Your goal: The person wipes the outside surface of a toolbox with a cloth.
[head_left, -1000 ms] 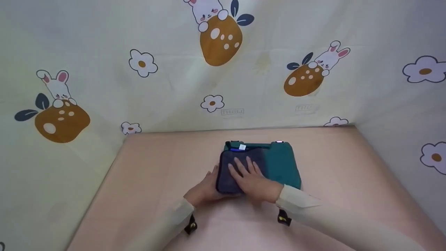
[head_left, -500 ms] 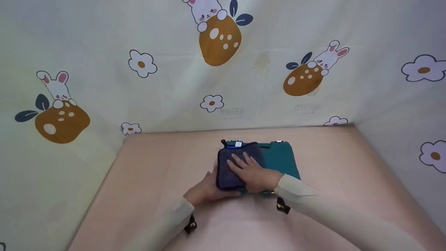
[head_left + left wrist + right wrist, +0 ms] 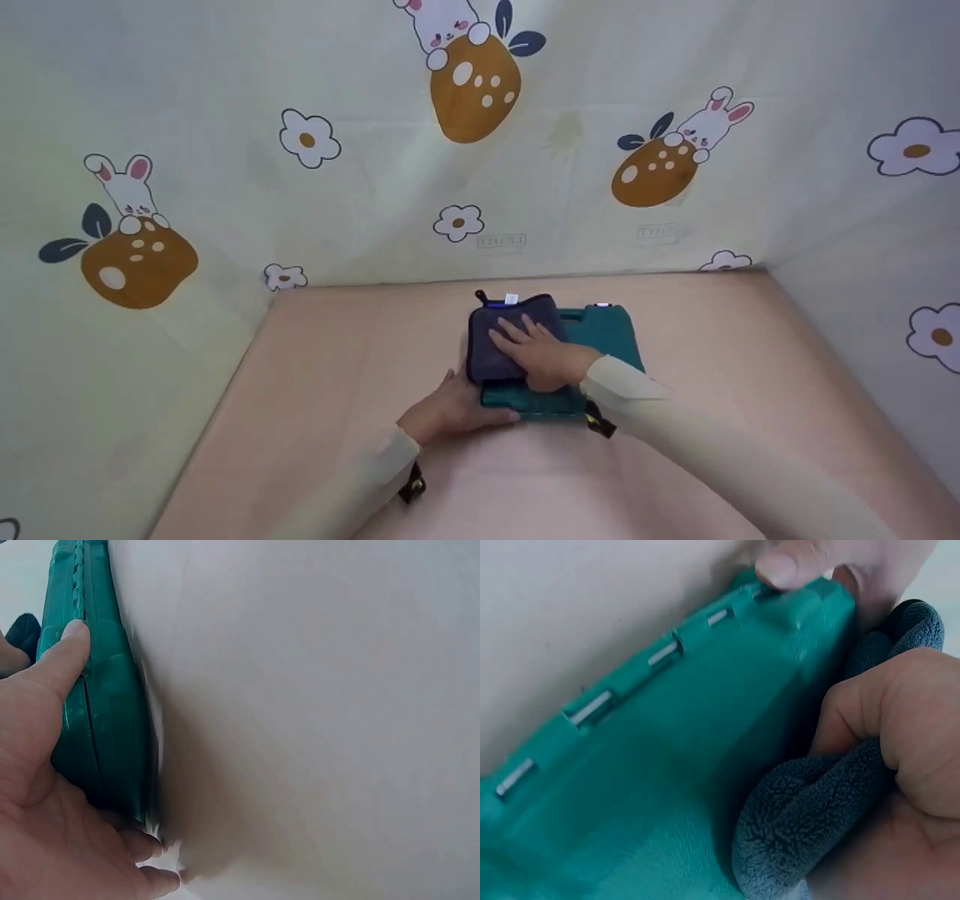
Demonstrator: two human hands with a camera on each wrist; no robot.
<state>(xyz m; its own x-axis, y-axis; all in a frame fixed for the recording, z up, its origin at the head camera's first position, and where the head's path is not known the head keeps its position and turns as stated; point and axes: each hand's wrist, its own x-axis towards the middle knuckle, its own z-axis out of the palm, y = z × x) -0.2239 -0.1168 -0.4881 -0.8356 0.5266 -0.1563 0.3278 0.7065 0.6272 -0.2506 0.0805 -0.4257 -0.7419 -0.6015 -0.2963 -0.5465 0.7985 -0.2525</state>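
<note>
A green plastic case (image 3: pixel 611 334) lies flat on the table with its hinged edge towards me. On its left part is a dark grey-blue plush cloth (image 3: pixel 486 352) with black edging and a white tag at its far side. My right hand (image 3: pixel 536 356) presses on this cloth, fingers spread and straight. At the case's near left corner, my left hand (image 3: pixel 454 405) holds it. The left thumb rests on the hinged edge in the left wrist view, while the other fingers (image 3: pixel 142 846) lie along the case's side. Hinge pins show in the right wrist view.
The table (image 3: pixel 337 360) has a pale pinkish cover. Behind it and along both sides hangs a light curtain (image 3: pixel 360 187) printed with rabbits, fruit and flowers. A dark strap (image 3: pixel 411 484) hangs at the left wrist.
My right hand has moved away from me with the cloth, sliding it over the case's far edge and baring a green strip at the near side. The left hand stays at the corner.
</note>
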